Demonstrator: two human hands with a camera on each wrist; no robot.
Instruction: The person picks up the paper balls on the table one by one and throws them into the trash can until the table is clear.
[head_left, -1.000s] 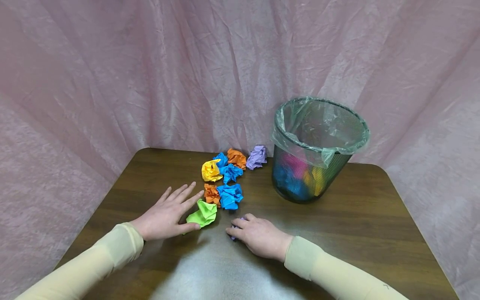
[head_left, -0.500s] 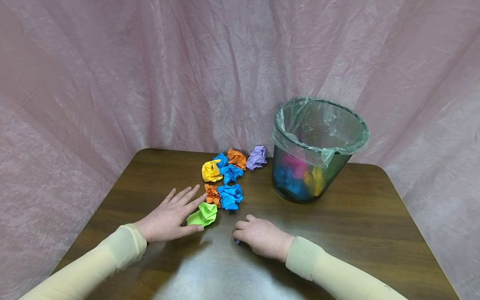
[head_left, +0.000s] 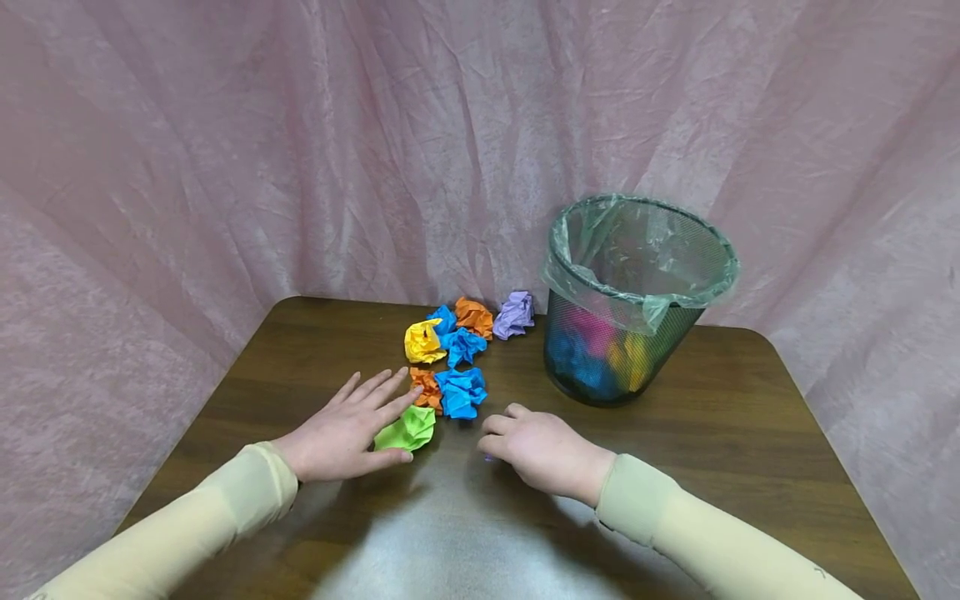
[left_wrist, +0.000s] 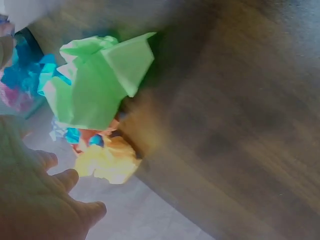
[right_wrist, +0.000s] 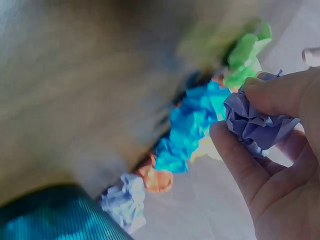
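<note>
My right hand (head_left: 525, 446) hovers just above the table near its front middle, and its curled fingers (right_wrist: 272, 95) grip a crumpled purple paper ball (right_wrist: 255, 122); in the head view the ball is almost hidden under the hand. My left hand (head_left: 352, 429) lies flat with straight fingers, touching a crumpled green paper ball (head_left: 407, 429) (left_wrist: 95, 85). Just beyond them lie an orange ball (head_left: 426, 388) and a blue ball (head_left: 461, 392).
More crumpled balls sit farther back: yellow (head_left: 423, 341), blue (head_left: 461, 343), orange (head_left: 473, 316), purple (head_left: 513, 313). A black mesh bin (head_left: 637, 300) with a clear liner stands at the right, holding coloured paper. Pink fabric hangs behind the brown table (head_left: 750, 433).
My right hand has risen slightly and moved right and away from me with the purple ball. The left hand has crept forward a little beside the green ball.
</note>
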